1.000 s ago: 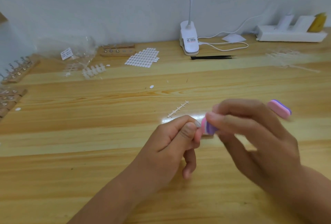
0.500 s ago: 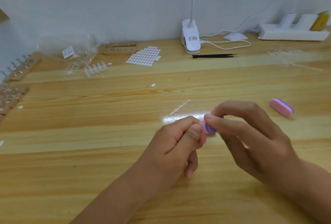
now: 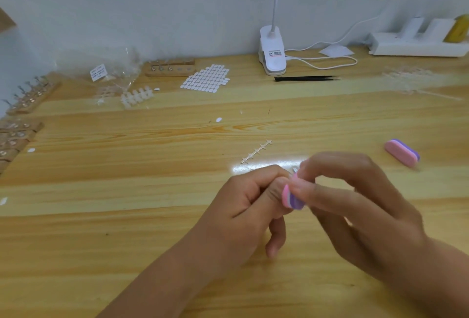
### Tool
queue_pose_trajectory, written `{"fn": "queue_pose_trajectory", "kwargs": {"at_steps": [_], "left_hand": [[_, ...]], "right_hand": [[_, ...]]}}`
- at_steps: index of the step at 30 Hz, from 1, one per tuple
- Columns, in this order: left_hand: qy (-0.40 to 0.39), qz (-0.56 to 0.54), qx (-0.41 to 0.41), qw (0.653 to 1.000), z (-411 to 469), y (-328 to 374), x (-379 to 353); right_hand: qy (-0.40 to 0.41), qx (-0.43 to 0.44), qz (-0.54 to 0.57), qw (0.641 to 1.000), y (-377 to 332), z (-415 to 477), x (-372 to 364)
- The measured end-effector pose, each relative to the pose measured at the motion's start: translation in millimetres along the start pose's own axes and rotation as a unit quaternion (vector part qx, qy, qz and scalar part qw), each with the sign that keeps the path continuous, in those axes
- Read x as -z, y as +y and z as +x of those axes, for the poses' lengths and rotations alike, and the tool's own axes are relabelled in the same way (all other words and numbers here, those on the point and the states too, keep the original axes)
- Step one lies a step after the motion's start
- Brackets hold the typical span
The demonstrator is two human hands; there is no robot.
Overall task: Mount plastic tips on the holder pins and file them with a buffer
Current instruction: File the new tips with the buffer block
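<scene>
Filing is being carried out near the middle of the table [image 3: 127, 216]: a pink-and-purple buffer [image 3: 291, 197] is being pinched between the thumb and fingertips of the right hand [image 3: 355, 206], whose other fingers are being held loosely spread. Its flat face is being pressed against something small that is being gripped inside the curled fingers of the left hand [image 3: 253, 203], the little finger being left hanging down. That piece is being judged to be the plastic tip on its pin, but it is being hidden by thumb and buffer, so this cannot be told for certain. A second buffer [image 3: 402, 153] is being left unused at about two o'clock from the hands, a bare sprue strip [image 3: 256, 152] just beyond them towards eleven o'clock, and a wooden holder block [image 3: 169, 68] far along that same line by the wall. Several risks are being run: so light a piece could be flicked off its pin by a sideways stroke, an uneven edge could be caused by heavy pressure, and the thumb beside the buffer could be scraped
</scene>
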State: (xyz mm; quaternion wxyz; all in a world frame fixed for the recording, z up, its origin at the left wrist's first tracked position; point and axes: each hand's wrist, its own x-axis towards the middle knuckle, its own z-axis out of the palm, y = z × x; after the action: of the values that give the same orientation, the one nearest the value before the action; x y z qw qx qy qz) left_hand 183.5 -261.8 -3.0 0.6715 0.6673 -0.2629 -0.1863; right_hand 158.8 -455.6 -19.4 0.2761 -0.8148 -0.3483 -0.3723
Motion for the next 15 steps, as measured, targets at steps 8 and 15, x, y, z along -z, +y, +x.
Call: {"fn": "queue_pose_trajectory", "kwargs": {"at_steps": [8,15], "left_hand": [[0.063,0.034,-0.018,0.997,1,-5,4],[0.133,0.150,-0.095,0.975,-2,0,1]], "right_hand": [[0.027,-0.101,-0.015,0.994,16,7,7],[-0.036,-0.045,0.001,0.998,4,4,3]]}}
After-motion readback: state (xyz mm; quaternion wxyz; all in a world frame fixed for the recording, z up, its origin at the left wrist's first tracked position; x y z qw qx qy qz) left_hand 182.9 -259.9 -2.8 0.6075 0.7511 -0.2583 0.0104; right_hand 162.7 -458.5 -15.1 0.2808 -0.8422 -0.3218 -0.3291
